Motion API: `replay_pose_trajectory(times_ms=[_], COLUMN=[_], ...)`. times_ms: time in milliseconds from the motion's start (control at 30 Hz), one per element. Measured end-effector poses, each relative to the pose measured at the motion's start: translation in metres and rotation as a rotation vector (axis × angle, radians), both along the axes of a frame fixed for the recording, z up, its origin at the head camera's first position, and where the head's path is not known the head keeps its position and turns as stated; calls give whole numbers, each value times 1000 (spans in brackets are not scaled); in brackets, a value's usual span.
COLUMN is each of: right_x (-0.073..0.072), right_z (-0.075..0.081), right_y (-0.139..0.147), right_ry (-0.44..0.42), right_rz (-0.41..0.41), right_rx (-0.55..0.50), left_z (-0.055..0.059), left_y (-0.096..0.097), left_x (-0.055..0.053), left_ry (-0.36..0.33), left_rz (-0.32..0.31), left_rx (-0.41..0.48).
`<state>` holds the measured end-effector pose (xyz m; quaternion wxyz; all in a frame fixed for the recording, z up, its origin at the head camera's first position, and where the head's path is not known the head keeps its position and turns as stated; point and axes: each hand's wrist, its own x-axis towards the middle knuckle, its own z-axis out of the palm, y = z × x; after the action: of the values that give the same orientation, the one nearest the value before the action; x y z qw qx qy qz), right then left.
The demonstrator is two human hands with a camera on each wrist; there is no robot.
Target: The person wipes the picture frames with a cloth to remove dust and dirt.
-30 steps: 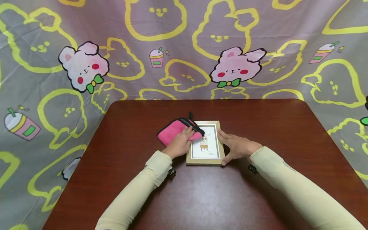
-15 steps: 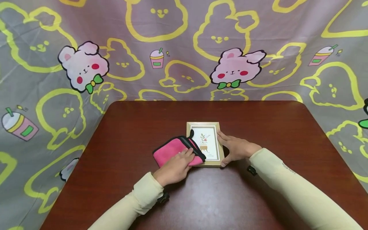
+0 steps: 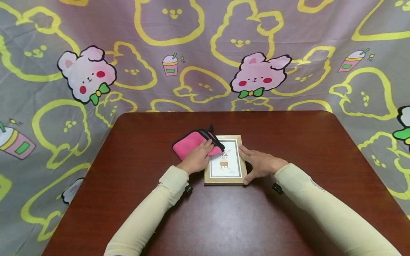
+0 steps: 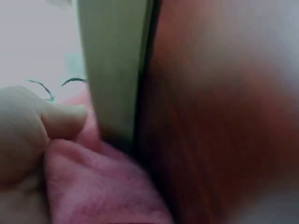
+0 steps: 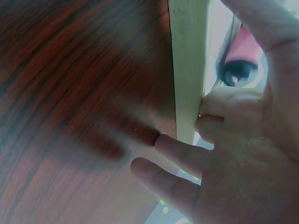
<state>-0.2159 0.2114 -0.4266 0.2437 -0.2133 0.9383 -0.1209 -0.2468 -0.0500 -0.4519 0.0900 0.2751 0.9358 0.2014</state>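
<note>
A pink cleaning cloth point(image 3: 187, 145) with black edging lies folded across the left side of a light wood picture frame point(image 3: 240, 179). On top of the cloth my left hand point(image 3: 196, 158) presses down with its fingers stretched out. In the left wrist view, the cloth point(image 4: 103, 186) bunches beside the thumb, close to the frame's side point(image 4: 114, 70). My right hand point(image 3: 261, 164) holds the frame by its right side, thumb at the near corner and fingers farther up. Two of its fingers extend past the frame's side point(image 5: 187, 65) in the right wrist view. The frame's picture shows a potted plant, partly covered.
The dark red-brown wooden table point(image 3: 144, 137) reflects light near its front. Behind it and at both sides hangs a grey-pink curtain point(image 3: 198, 46) with yellow outlines and rabbit faces. A black wrist camera point(image 3: 278, 188) sits under the right cuff.
My left hand slid the cloth toward me down the frame, then back up and away to about its first place. The right hand and the frame stay together.
</note>
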Motion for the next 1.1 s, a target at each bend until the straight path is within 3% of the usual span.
replay_pose_trajectory(times_ms=[200, 300, 400, 633, 733, 833, 1000, 1100], right_x=[-2, 0, 1, 0, -1, -2, -2, -2], right_z=[-2, -1, 0, 1, -2, -4, -2, 0], right_y=[1, 3, 4, -1, -3, -4, -2, 0], right_ry=[-7, 7, 20, 22, 22, 14, 14, 20], right_rz=[-6, -1, 13, 25, 28, 28, 23, 21], right_rx=[0, -6, -12, 2, 3, -3, -3, 2], left_z=[11, 15, 11, -2, -2, 0, 5, 6], left_y=[-19, -18, -11, 0, -3, -12, -30, -33], left_x=[54, 62, 47, -17, -22, -2, 51, 67], left_ry=[-65, -97, -86, -36, -32, -50, -102, -101], left_rz=[-142, -168, -161, -9, -10, -61, -182, -204], left_rx=[-30, -46, -33, 36, 21, 14, 38, 25])
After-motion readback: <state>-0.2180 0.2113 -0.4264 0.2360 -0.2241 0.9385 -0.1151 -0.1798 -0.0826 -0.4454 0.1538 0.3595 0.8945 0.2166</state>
